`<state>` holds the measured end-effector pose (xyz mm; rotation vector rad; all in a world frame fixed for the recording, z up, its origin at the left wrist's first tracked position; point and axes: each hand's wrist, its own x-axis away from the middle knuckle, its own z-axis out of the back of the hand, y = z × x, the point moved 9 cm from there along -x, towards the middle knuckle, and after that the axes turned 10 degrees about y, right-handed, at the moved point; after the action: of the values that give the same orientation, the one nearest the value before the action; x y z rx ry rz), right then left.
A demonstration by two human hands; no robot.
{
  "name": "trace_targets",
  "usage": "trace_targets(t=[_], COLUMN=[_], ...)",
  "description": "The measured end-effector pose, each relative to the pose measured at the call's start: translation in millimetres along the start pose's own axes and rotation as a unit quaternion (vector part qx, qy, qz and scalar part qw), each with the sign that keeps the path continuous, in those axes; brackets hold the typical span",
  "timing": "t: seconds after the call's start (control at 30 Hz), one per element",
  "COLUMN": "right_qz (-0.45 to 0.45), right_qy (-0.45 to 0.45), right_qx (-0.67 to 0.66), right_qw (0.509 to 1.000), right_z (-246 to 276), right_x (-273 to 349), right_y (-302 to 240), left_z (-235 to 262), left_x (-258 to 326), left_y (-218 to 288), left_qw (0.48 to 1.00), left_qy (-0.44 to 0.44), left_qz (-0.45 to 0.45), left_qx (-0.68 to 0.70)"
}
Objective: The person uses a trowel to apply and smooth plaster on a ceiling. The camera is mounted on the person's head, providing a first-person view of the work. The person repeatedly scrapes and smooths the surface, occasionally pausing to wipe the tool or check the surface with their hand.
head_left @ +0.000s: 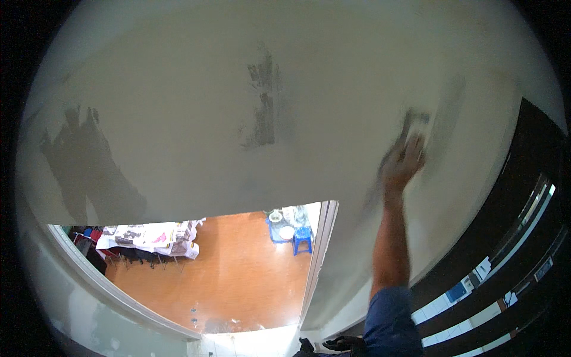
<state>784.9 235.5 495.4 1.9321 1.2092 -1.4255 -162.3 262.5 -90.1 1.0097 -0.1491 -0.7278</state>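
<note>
The right hand [403,159] is raised against a pale plastered wall [178,107], its fingers wrapped around the handle of a flat scraping tool [416,122] whose blade lies against the surface, right of centre. Hand and tool are blurred, so the blade's edge and material cannot be made out; it reads as a thin, dark-and-light slab. The forearm runs down from the hand to a blue sleeve [389,318] at the near edge.

The wall is smooth and matte, off-white to cream, with darker grey patches: a streaky vertical one [262,107] near the middle and a broad, ragged one [89,166] far to the left. Faint smears fan out around the tool.

Below the wall a doorway with a white frame [318,262] opens on a glossy orange-brown floor [238,273]. On it stand a small blue stool [302,238] with pale buckets beside it, and at the left a table draped in white sheets [148,238]. To the right runs a dark panel with glossy strips [511,238]. The left hand is out of sight.
</note>
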Motion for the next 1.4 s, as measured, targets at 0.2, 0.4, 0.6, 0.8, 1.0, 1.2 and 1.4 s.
trace_targets(t=[0.2,0.4,0.6,0.8,1.0,1.2,1.4], right_qz=[-0.034,-0.248,-0.309,-0.006,-0.200,-0.517,-0.206], right_qy=[0.026,-0.092,-0.072,-0.039,-0.120,-0.161,-0.142], right_qx=[-0.017,-0.037,-0.013,0.002,0.021,-0.031,-0.046], right_qw=[0.999,0.964,0.948,0.999,0.972,0.840,0.967], right_z=[-32.8,60.6,51.1,-36.3,36.0,107.2,16.2], right_x=[-85.9,250.2,255.0,-14.9,226.8,376.4,129.6], right_y=[26.6,71.6,49.4,14.9,63.7,42.9,24.6], left_z=[-7.3,-13.2,-9.1,-28.9,-19.3,-11.0,-18.8], left_x=[-14.6,-1.1,-1.1,-18.7,44.4,49.5,40.9], left_y=[-5.2,-6.1,-6.5,-18.8,90.9,87.2,76.0], left_qw=[1.000,0.998,0.998,0.999,0.987,0.982,0.981], left_qy=[-0.009,-0.004,0.025,-0.025,-0.048,-0.081,-0.106], left_qz=[0.027,0.068,-0.060,0.022,0.128,0.162,0.144], left_qx=[-0.006,-0.005,0.003,-0.003,0.087,0.056,0.074])
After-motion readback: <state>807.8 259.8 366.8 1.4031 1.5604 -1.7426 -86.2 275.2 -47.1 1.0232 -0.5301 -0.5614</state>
